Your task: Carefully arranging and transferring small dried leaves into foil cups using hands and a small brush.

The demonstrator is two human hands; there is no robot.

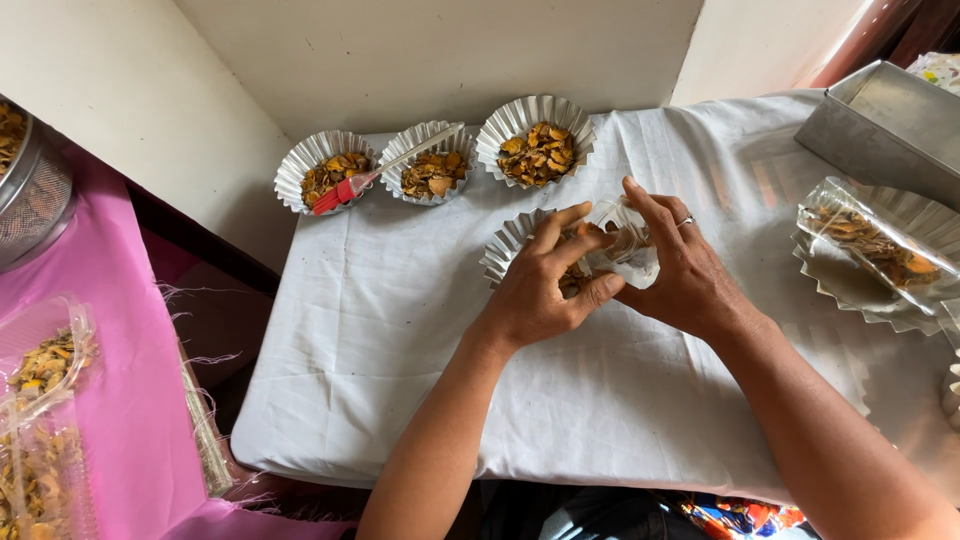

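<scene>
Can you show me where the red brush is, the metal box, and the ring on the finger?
red brush [340, 190]: head view, on its red bristle end.
metal box [880, 125]: head view, on its side wall.
ring [687, 221]: head view, on the band, right hand [680, 265].

My left hand [540, 285] and right hand [680, 270] pinch a clear plastic bag [625, 245] over a fluted foil cup [510, 245] on the white cloth [400, 330].
</scene>
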